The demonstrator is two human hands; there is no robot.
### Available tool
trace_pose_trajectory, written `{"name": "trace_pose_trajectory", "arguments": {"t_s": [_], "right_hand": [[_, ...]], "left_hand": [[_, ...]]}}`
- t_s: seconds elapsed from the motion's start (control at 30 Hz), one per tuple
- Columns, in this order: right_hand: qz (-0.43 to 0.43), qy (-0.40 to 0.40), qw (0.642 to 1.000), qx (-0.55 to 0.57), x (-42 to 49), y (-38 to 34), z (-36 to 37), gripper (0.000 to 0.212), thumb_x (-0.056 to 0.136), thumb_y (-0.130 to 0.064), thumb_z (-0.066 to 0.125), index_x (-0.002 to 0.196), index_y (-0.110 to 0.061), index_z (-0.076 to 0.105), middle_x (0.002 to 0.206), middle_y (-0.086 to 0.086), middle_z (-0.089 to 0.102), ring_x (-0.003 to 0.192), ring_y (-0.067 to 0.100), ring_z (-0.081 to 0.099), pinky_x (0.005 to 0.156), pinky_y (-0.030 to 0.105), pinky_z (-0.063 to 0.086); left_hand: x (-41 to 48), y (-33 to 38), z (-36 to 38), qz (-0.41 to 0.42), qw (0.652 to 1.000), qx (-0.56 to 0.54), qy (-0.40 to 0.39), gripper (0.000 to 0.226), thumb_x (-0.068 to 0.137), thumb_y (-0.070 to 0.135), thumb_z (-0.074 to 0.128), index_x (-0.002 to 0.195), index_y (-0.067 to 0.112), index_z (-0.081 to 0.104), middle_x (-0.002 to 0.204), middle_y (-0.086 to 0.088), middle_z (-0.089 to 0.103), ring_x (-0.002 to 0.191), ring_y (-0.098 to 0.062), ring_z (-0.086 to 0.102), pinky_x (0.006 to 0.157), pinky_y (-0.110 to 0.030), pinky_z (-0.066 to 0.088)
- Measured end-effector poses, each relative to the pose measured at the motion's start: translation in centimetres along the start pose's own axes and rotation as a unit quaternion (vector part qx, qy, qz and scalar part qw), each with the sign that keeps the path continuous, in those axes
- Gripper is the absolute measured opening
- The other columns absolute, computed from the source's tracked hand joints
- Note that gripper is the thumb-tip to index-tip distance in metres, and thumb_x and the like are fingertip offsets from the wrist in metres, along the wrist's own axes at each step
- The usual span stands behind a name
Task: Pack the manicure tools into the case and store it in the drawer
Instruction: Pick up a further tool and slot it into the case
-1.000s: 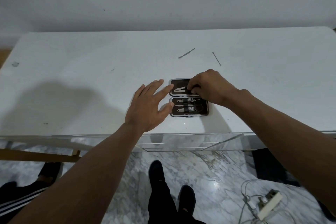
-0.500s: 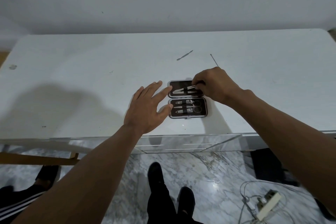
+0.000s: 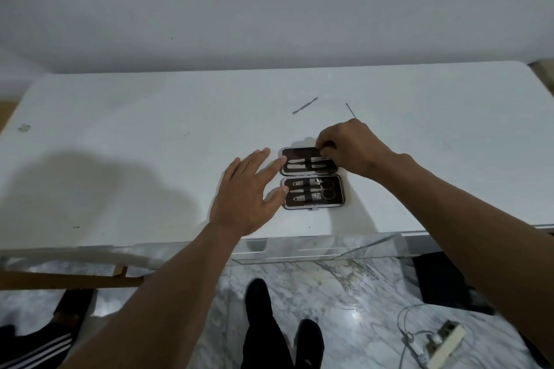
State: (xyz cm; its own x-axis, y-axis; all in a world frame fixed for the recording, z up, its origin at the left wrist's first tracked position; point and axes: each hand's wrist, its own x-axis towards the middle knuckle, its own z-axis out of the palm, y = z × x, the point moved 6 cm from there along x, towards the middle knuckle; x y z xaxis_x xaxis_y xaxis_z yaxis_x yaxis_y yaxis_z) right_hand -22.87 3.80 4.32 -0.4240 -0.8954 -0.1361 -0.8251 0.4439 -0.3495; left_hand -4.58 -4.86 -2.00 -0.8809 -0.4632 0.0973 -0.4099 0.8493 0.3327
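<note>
Since the earlier frames the right hand [image 3: 353,148] has shifted from the middle of the case's far half to its upper right corner, uncovering the tools strapped there; the left hand [image 3: 242,198] has kept its place.

The open case [image 3: 296,154] lies flat at the centre of the frame, near the front edge of the white bench [image 3: 150,129]. Its far half holds two flat metal tools [image 3: 302,163] side by side under a dark strap. Its near half holds two nail clippers [image 3: 313,196] with scissors [image 3: 299,189] between them.

Left fingers are spread and straight, their tips touching the case's left rim. Right fingers are curled together at the corner; whether they pinch the rim or a tool's end cannot be told.

Above the case lie a loose cuticle pusher [image 3: 305,105] and, to its right, a thin probe [image 3: 350,110], partly hidden by the right hand.
</note>
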Motion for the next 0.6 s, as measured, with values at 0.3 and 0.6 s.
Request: {"name": "trace_pose_trajectory", "arguments": {"t_s": [0.3,0.6], "right_hand": [[0.023,0.011,0.996,-0.08,6.4,-1.2,-0.7,0.037,0.092,-0.007,0.052,0.129,-0.008,0.058,0.129,0.015,0.06,0.118,0.034,0.057,0.099,0.039,0.045],[0.052,-0.017,0.992,-0.115,10.3,0.1,0.1,0.029,0.087,0.001,0.054,0.112,-0.005,0.068,0.111,0.016,0.064,0.105,0.034,0.06,0.085,0.034,0.045]], "left_hand": [[-0.1,0.2,-0.4,0.0,1.0,-0.013,0.004,0.056,0.093,0.053,0.04,0.146,0.034,0.039,0.155,0.002,0.037,0.145,-0.014,0.028,0.119,-0.043,0.022],[0.0,0.2,-0.2,0.0,1.0,-0.022,0.001,0.057,0.091,0.052,0.043,0.145,0.035,0.041,0.154,0.002,0.039,0.144,-0.016,0.031,0.116,-0.044,0.026]]}}
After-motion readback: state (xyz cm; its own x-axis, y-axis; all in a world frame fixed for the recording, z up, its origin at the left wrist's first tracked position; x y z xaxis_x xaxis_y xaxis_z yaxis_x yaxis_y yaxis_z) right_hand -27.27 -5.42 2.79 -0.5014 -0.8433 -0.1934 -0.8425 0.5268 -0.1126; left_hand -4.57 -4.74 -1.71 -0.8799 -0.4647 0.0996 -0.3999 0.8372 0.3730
